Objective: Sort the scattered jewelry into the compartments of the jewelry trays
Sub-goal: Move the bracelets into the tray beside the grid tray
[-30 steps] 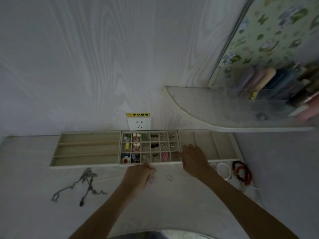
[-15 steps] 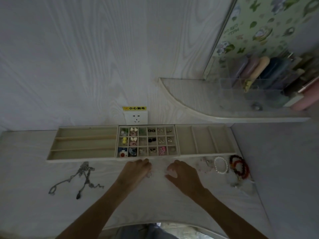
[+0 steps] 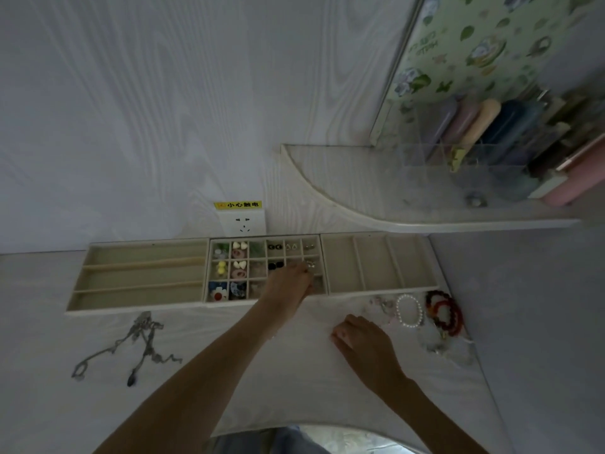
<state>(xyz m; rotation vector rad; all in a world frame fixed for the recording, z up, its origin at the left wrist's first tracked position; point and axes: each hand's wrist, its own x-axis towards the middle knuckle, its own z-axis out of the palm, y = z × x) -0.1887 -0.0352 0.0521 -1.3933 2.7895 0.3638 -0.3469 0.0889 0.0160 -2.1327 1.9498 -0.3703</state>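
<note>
Three shallow beige trays stand end to end along the back of the pale wood-grain table [image 3: 294, 381], against the wall under a white socket [image 3: 242, 222] with a yellow warning sticker. The left tray [image 3: 144, 276] is split by long horizontal slats and lies bare; the right tray [image 3: 379, 263] has upright dividers and is bare as well. The middle tray [image 3: 265, 268] is a grid of small square cells lined in something soft like velvet, most of them holding little earrings and charms: cream hearts, yellow beads, glossy black studs, a white flower on blue at the front left. The person's left hand [image 3: 288, 286] reaches over the front right of that grid, fingertips drawn close together at a tiny silvery earring [image 3: 310, 265] in the right-hand column, middle row; whether it is truly pinched or already resting in the cell I cannot tell. The right hand [image 3: 363, 339] rests on the table in front of the trays, fingers curled loosely inward, and I cannot tell whether anything is in them. Just beside it to the right lie a round pearl bracelet [image 3: 408, 311] and dark red beaded bracelets [image 3: 445, 312], touching each other, with some clear, blurred pieces near them. Well apart on the left, thin grey metal necklaces [image 3: 137, 345] sprawl in a tangle before the left tray.
</note>
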